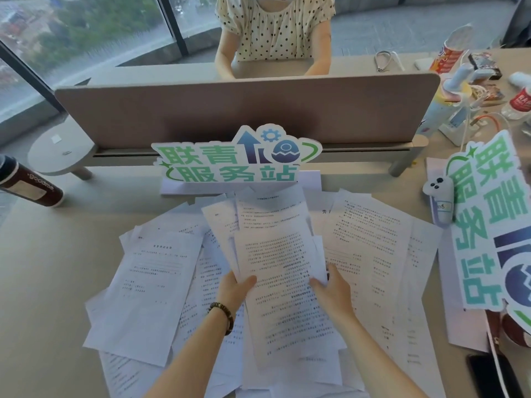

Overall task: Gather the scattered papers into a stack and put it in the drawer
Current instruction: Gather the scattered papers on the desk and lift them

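At a beige office desk [51, 282], I hold a loose sheaf of printed pages [270, 234] lifted above the rest, its top edges fanned unevenly. My left hand [234, 291], a beaded bracelet [222, 311] on its wrist, grips the sheaf's lower left edge, thumb curled over the front sheet. My right hand [333, 288] pinches the lower right corner, thumb on top and fingers behind the paper.

Beneath and around the sheaf, scattered papers [143, 288] cover the middle of the desk, overlapping at all angles, from the near edge up to the foot of a standing cut-out sign [235, 159] with green and blue characters, seen from the back. A second sign of the same design [488, 225] lies on the right, partly over the outermost sheets.

Behind the upright sign runs a grey-brown desk divider [244, 110]; beyond it sits a person in a polka-dot blouse [273, 27]. A dark brown cup [26, 182] lies tilted at the left edge. A small white plush toy [439, 196] rests just beside the right-hand sign, and a dark phone [488, 374] lies at the near right corner. Bottles and cables clutter the far right; no drawer is in view.
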`<state>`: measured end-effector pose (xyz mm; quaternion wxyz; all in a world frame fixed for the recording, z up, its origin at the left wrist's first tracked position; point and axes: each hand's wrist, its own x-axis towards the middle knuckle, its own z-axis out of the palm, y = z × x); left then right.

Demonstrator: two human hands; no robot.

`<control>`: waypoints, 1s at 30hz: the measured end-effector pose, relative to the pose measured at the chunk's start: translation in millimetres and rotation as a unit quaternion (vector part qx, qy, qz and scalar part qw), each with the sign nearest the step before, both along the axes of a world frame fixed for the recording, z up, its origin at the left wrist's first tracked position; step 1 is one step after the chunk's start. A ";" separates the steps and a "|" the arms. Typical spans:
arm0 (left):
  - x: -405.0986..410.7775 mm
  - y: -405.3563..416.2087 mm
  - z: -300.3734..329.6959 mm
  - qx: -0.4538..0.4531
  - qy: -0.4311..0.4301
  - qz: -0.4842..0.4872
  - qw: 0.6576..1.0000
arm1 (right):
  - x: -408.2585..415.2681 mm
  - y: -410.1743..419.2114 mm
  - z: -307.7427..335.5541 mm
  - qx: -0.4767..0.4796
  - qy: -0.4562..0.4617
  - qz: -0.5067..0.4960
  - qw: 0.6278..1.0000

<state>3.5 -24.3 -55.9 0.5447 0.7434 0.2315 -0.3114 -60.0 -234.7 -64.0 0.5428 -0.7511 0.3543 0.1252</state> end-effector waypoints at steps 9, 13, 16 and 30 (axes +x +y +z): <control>-1.3 4.2 8.0 -0.037 0.011 0.032 0.999 | -0.6 -12.0 2.1 0.014 0.016 0.015 1.000; 1.7 7.4 3.0 -0.091 0.043 0.049 0.994 | 2.9 -16.7 -1.8 0.036 0.022 0.013 0.999; 4.7 6.8 -2.7 -0.136 0.066 0.048 0.987 | 4.1 -15.4 -2.9 0.058 0.008 0.021 0.998; 5.0 3.6 -29.6 -0.100 -0.001 -0.022 0.995 | -8.2 -5.8 -33.5 0.030 -0.109 0.070 0.991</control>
